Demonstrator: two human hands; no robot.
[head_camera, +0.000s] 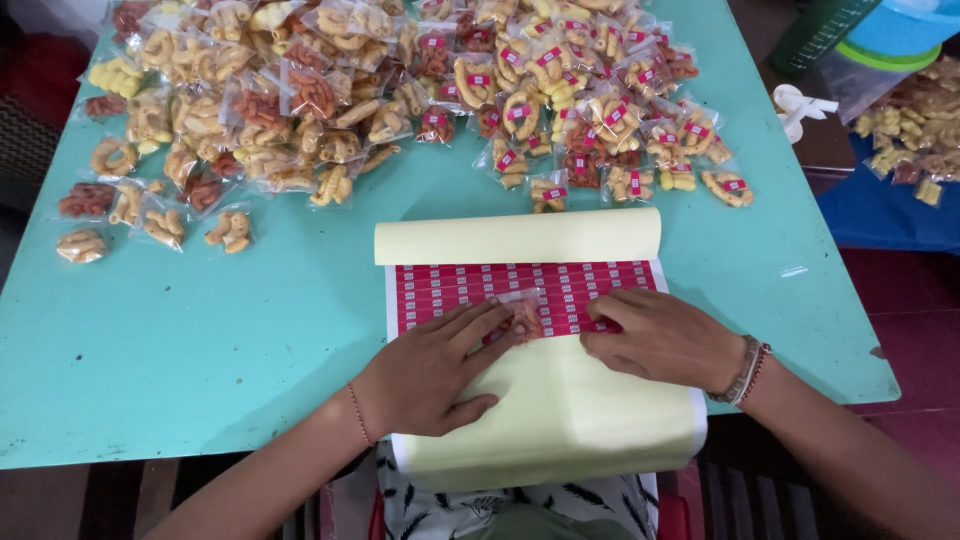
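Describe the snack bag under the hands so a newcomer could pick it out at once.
On the turquoise table, find the pale yellow sheet with rows of red stickers. On that red band, between the left hand and right hand, lies one small clear snack bag of orange-brown curls. It alone sits on the sheet; all other bags are heaped farther back.

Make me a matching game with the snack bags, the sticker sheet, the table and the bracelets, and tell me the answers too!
Things:
1. snack bags
2. sticker sheet
3. table
4. beaded bracelets

Matches:
A. turquoise, lying under everything
B. on the right hand's wrist
C. heaped along the far side of the table
D. red rows on pale yellow backing, under both hands

Pairs: 1-C, 2-D, 3-A, 4-B
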